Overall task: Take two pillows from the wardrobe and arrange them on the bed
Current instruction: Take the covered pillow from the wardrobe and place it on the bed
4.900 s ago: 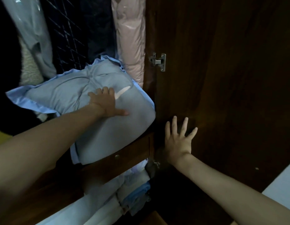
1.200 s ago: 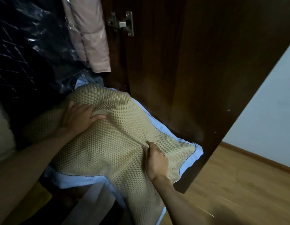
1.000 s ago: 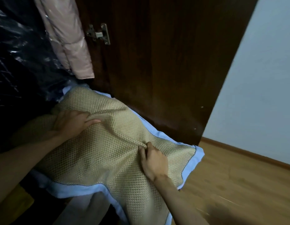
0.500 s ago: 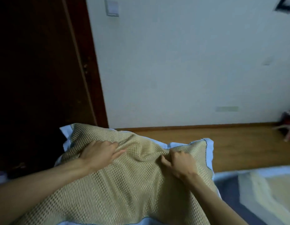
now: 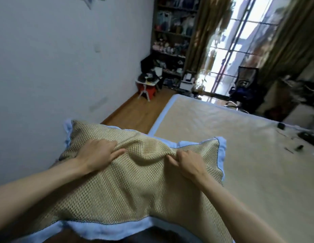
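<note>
Beside bed (image 5: 240, 137) w/ tan mat, both hands grip pillow (image 5: 135, 181)

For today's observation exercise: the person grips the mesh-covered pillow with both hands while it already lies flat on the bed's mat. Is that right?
Not quite. In the head view both the left hand and the right hand grip the pillow, but it is held up in front of the person, not yet lying on the bed.

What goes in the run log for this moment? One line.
phase: carrying | pillow: mesh-covered, gripped by left hand and right hand | bed: ahead-right, no pillow visible on it
</note>
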